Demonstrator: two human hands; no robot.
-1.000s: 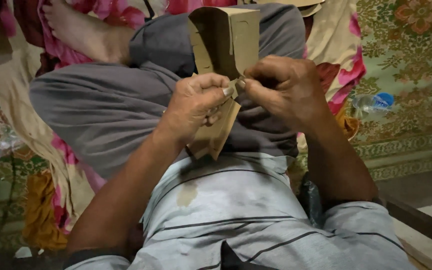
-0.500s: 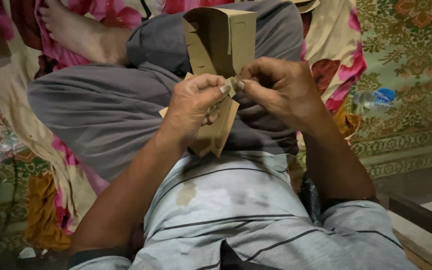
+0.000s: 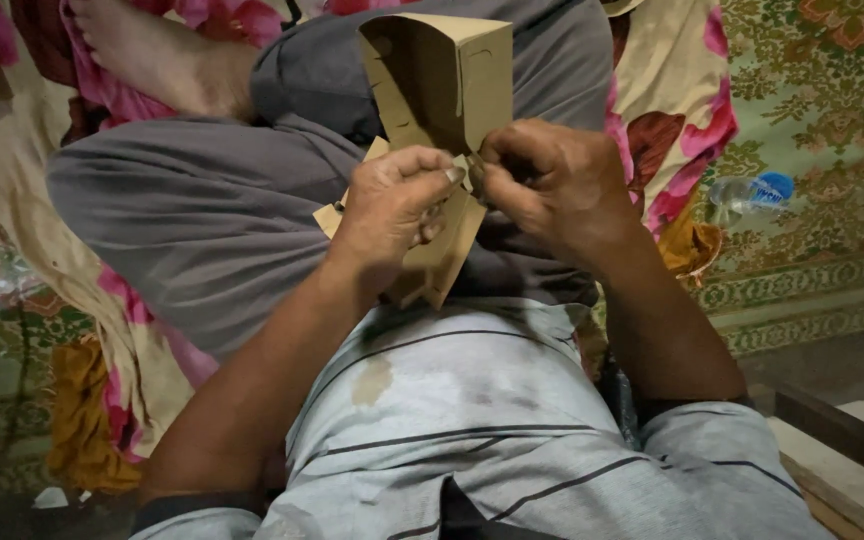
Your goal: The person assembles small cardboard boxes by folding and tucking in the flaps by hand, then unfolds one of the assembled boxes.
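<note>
In the head view, the left hand (image 3: 389,205) and right hand (image 3: 552,180) are pinching, fingers closed tight, a small flap at the middle of a brown cardboard piece (image 3: 442,90) held above the grey-trousered lap (image 3: 192,210). The thin flap is looking likely to tear or crease crookedly if the two pinches are pulling unevenly, and the unsupported upper part could be buckling.

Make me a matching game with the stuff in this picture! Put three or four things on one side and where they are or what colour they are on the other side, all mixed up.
Things:
1. cardboard piece
2. plastic bottle
3. bare foot
4. striped shirt

Descriptions:
A. lying on the patterned carpet at the right
B. pale grey with thin dark lines
C. brown, folded, pinched by the left hand and the right hand
D. at the top left, resting on flowered cloth

Pairs: 1-C, 2-A, 3-D, 4-B
</note>
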